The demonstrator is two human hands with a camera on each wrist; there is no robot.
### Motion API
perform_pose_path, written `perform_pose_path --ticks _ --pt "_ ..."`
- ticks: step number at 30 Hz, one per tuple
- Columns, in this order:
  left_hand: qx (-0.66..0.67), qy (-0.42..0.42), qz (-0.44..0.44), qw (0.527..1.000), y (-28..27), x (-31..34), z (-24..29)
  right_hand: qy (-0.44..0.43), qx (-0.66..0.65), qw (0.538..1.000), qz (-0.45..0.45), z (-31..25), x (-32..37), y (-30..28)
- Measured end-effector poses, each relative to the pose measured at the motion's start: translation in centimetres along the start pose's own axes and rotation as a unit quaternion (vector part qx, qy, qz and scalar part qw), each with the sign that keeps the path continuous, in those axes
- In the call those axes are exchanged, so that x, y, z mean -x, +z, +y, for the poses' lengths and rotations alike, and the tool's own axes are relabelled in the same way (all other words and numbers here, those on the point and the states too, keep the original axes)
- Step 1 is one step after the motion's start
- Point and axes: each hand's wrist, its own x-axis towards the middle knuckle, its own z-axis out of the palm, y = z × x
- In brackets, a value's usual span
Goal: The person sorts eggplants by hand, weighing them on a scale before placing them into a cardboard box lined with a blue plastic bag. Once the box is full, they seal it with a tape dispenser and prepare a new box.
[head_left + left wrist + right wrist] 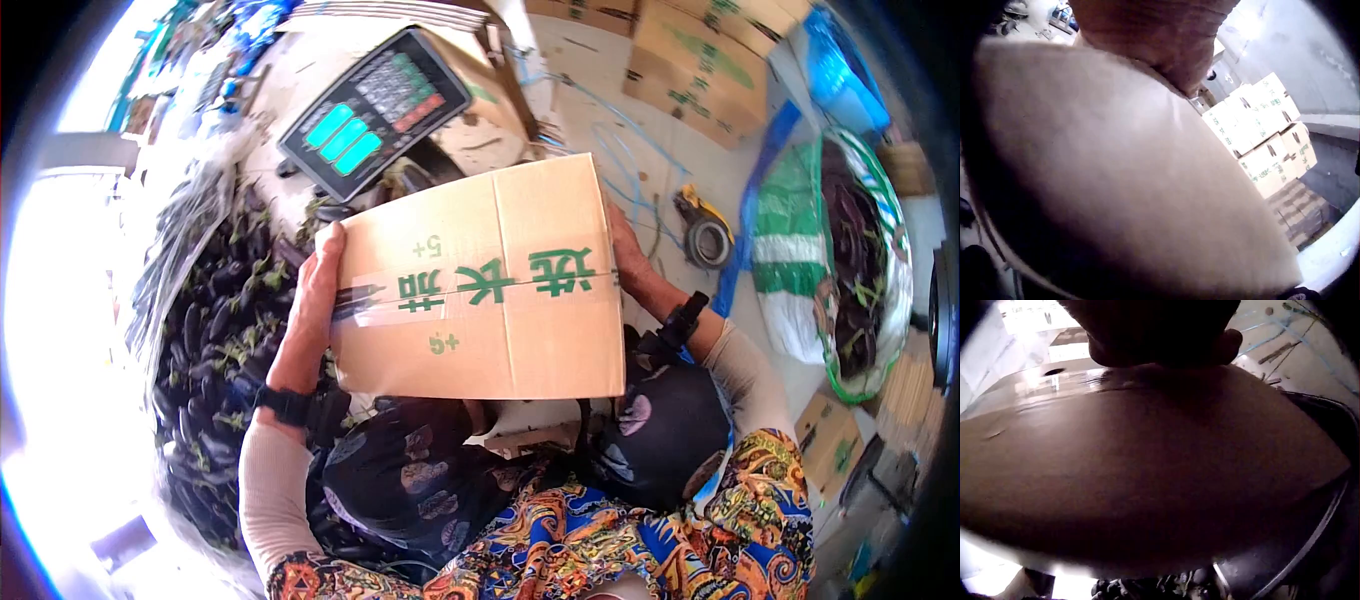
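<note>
A closed cardboard box (460, 350) with green printed characters and clear tape along its seam is held up in front of the person's lap. The left hand (316, 295) grips its left side, with fingertips near the upper corner. On the opposite side, the right hand (632, 262) holds the box, its fingers largely hidden behind the edge in the head view. In the left wrist view, a brown face of the box (1116, 162) fills most of the picture below the hand. A shaded side of the box (1147, 450) lies under the dark hand in the right wrist view.
A digital scale display (375, 115) stands beyond the box. Eggplants (215, 340) are heaped on plastic at the left. A tape dispenser (706, 235) lies on the floor at right, near a green-white sack (790, 250) of eggplants. Cartons (695, 75) stand behind; more are stacked (1260, 131).
</note>
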Motion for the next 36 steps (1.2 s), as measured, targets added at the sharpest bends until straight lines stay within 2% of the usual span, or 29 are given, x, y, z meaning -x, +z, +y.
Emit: perform_pose_path --ticks 2,4,6,7,9,10,11,12,13,14,15,16,17,18,19,20,21,22,23,24,25,28,29,30,31,33,35,36 --pt "0.056 -0.008 0.000 0.998 -2.1 -0.2 -1.1 0.080 -0.032 0.996 -0.023 2.0 -0.8 0.3" --pt "0.113 -0.045 -0.002 0.993 -3.3 0.4 -1.6 0.101 -0.056 0.993 -0.007 0.8 0.1 1.7" --pt "0.184 -0.057 -0.024 0.981 -4.6 0.3 -3.6 0.134 -0.145 0.977 -0.083 0.0 -0.7 0.8" --pt "0.207 -0.035 -0.035 0.977 -4.2 0.9 -4.2 0.150 -0.188 0.963 -0.124 0.0 -1.5 -0.5" --pt "0.261 -0.067 -0.046 0.962 -4.3 1.7 -5.7 0.189 -0.182 0.952 -0.158 -2.2 -1.7 -3.5" --pt "-0.059 0.140 -0.029 0.988 -5.2 2.1 -6.0 0.177 -0.173 0.951 -0.183 -3.8 -2.0 -6.3" --pt "-0.374 0.316 -0.008 0.872 -6.1 2.2 -6.4 0.167 -0.164 0.950 -0.205 -6.0 -1.7 -8.1" --pt "-0.345 0.337 -0.044 0.875 -6.1 1.8 -6.1 0.140 -0.148 0.955 -0.217 -10.7 0.3 -7.9" --pt "-0.328 0.331 -0.039 0.884 -5.5 2.1 -4.8 0.084 -0.130 0.968 -0.196 -13.3 1.0 -8.3" --pt "-0.106 0.181 -0.070 0.975 -4.5 1.7 -4.3 0.029 -0.109 0.979 -0.171 -16.0 1.6 -8.7" --pt "0.126 0.020 -0.103 0.986 -3.9 1.4 -3.8 -0.056 -0.084 0.989 -0.111 -17.3 1.4 -9.9" --pt "0.018 0.043 -0.091 0.995 -3.7 1.1 -3.5 -0.082 -0.048 0.985 -0.143 -20.2 3.2 -8.6" --pt "-0.072 0.108 -0.104 0.986 -3.7 1.9 -2.3 -0.106 -0.010 0.980 -0.171 -23.4 5.9 -6.3" --pt "-0.021 0.102 -0.129 0.986 -3.6 2.1 -2.1 -0.104 0.046 0.973 -0.199 -25.0 8.0 -4.1" --pt "0.029 0.095 -0.156 0.983 -3.4 2.2 -1.7 -0.116 0.142 0.970 -0.159 -26.0 11.1 -0.6" --pt "0.009 0.056 -0.128 0.990 -2.6 2.7 -0.1 -0.180 0.351 0.897 -0.200 -27.5 13.9 3.3" --pt "-0.019 0.071 -0.155 0.985 -2.4 2.6 0.7 -0.201 0.415 0.854 -0.239 -27.3 15.5 6.5" --pt "-0.027 0.093 -0.169 0.981 -1.9 3.2 1.5 -0.247 0.431 0.834 -0.240 -24.7 16.2 8.1" --pt "-0.036 0.115 -0.181 0.976 -1.3 4.3 2.5 -0.312 0.454 0.793 -0.261 -22.5 16.5 9.3" --pt "-0.051 0.163 -0.204 0.964 -0.9 6.1 3.6 -0.415 0.472 0.736 -0.252 -20.0 16.5 10.5" --pt "-0.025 0.117 -0.140 0.983 1.0 5.5 3.1 -0.385 0.525 0.709 -0.271 -18.7 17.1 11.6" --pt "-0.074 0.143 -0.132 0.978 3.3 5.6 3.2 -0.334 0.516 0.709 -0.345 -15.2 18.1 12.4" --pt "-0.106 0.131 -0.050 0.984 4.8 2.6 -0.4 -0.320 0.510 0.708 -0.369 -14.8 18.5 12.2" --pt "-0.099 0.165 -0.072 0.979 4.7 2.2 -1.6 -0.341 0.500 0.720 -0.341 -14.9 18.5 12.0" --pt "-0.091 0.202 -0.091 0.971 4.0 2.0 -2.3 -0.411 0.492 0.721 -0.262 -15.9 18.1 12.0" --pt "0.015 0.126 -0.115 0.985 3.7 1.9 -3.4 -0.438 0.545 0.706 -0.114 -17.5 15.2 10.7" --pt "0.005 0.100 -0.142 0.985 3.3 1.9 -3.4 -0.369 0.598 0.711 0.032 -15.5 10.2 8.0" --pt "-0.016 0.089 -0.158 0.983 2.9 2.9 -2.4 -0.424 0.564 0.709 0.000 -14.5 7.2 6.4"
